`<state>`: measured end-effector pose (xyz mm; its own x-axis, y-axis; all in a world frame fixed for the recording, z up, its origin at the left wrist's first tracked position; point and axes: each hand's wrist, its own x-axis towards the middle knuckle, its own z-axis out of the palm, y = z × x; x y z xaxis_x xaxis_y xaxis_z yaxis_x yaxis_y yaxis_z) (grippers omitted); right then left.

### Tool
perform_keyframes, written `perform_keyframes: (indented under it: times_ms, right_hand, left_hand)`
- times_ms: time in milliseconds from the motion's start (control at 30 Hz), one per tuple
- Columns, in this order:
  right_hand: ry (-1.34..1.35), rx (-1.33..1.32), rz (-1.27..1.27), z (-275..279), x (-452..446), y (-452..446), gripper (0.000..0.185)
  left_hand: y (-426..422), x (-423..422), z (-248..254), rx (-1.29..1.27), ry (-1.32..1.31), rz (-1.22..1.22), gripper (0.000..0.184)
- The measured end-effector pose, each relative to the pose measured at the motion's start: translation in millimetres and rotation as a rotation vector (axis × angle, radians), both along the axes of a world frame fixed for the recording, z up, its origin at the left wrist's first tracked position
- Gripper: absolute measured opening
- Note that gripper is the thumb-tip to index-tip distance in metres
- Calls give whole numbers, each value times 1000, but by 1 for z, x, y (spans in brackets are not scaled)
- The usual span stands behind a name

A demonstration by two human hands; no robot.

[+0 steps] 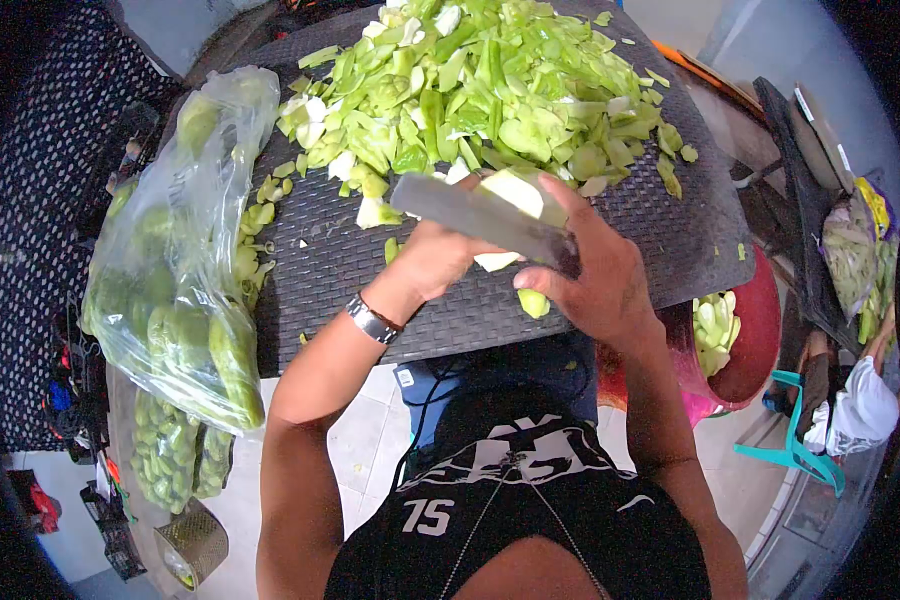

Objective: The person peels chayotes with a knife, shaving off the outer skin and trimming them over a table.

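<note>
My right hand [605, 275] is closed at the darker end of a broad grey knife [470, 215], whose blade points left, slightly smeared by motion. A pale peeled piece of green fruit [515, 190] shows beside the blade, near the right fingertips. My left hand [435, 258], with a metal watch [372, 320] on its wrist, is partly under the blade, fingers curled around pale fruit; the grip is mostly hidden. A small green piece [533, 303] sits by my right thumb. Just beyond both hands rises a large heap of green peelings [490, 95] with whitish bits.
The dark woven-pattern table [410, 325] carries a clear plastic bag [175, 270] of large green fruits on its left. Below stand more bagged green pieces [165, 455] and a metal tin [190, 545]. At right are a red tub [755, 350] with pale peeled fruit and a teal hanger-like object [795, 440].
</note>
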<state>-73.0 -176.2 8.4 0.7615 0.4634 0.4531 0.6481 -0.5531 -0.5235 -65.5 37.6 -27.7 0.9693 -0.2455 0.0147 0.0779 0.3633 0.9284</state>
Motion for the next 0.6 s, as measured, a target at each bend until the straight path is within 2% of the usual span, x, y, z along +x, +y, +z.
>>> perform_keyframes:
  times_ms: [100, 233, 333, 500, 600]
  right_hand:
    - [-7, -44, 11, -4, 1, 6, 88]
    - [113, -89, 1, 1, 2, 6, 79]
    - [89, -75, -18, -5, 6, 6, 76]
    - [58, -83, -59, -8, 9, 8, 77]
    - [5, -74, -69, -9, 11, 7, 71]
  left_hand:
    - [-4, -1, 6, 376, -85, -28, 77]
    - [-4, 1, -14, 596, -432, 70, 70]
    - [-5, 2, -22, 669, -549, 109, 69]
    - [-6, 3, -28, 501, -311, 27, 78]
    - [-13, -6, -3, 243, -60, -75, 76]
